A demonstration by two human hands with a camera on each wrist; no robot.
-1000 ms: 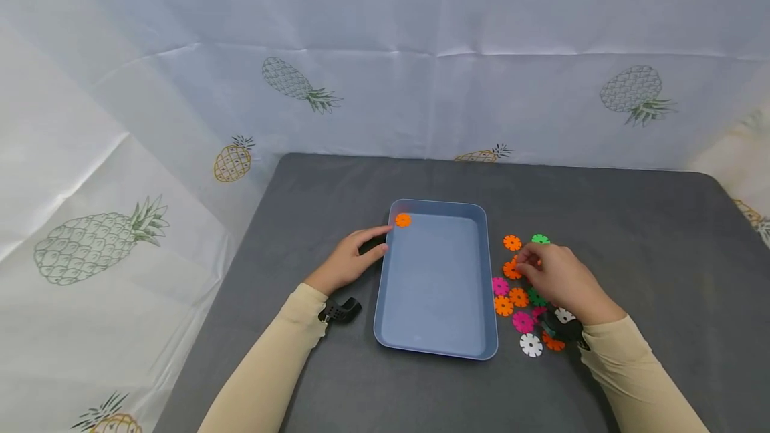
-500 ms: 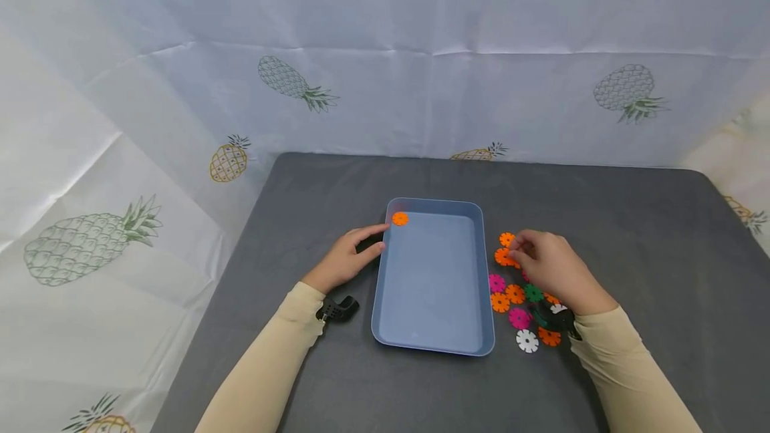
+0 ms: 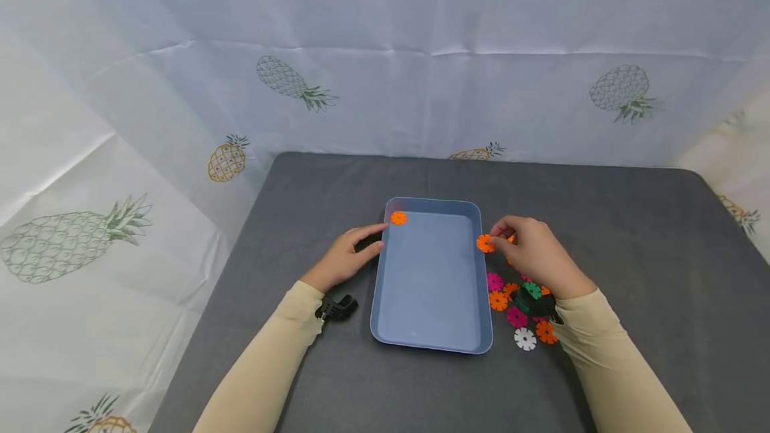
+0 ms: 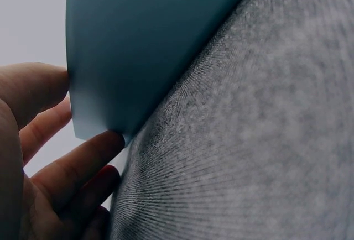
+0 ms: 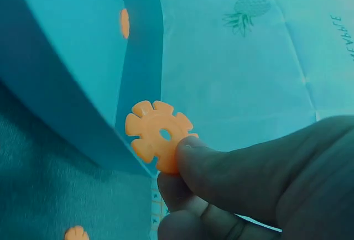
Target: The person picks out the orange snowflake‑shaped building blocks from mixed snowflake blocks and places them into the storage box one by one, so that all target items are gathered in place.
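Observation:
My right hand (image 3: 537, 251) pinches an orange flower-shaped plastic disc (image 3: 484, 244) between thumb and fingertips. In the head view the disc overlaps the right rim of a blue rectangular tray (image 3: 430, 286). The right wrist view shows its notched petals and centre hole (image 5: 145, 132), with the thumb over one edge. Another orange disc (image 3: 398, 218) lies inside the tray at the far left corner. My left hand (image 3: 343, 260) has its fingers extended at the tray's left side. Up close in the left wrist view, fingertips touch the tray's outer wall (image 4: 133, 46).
Right of the tray lies a loose group of discs, among them a white disc (image 3: 525, 339), a pink disc (image 3: 517, 317) and a green disc (image 3: 532, 290). My right wrist hides some. A grey cloth (image 3: 337, 379) covers the table, with a pineapple-print curtain (image 3: 385, 12) behind.
My right hand has lifted an orange disc from the group and moved left with it to the tray's right rim. My left hand stays at the tray's left side.

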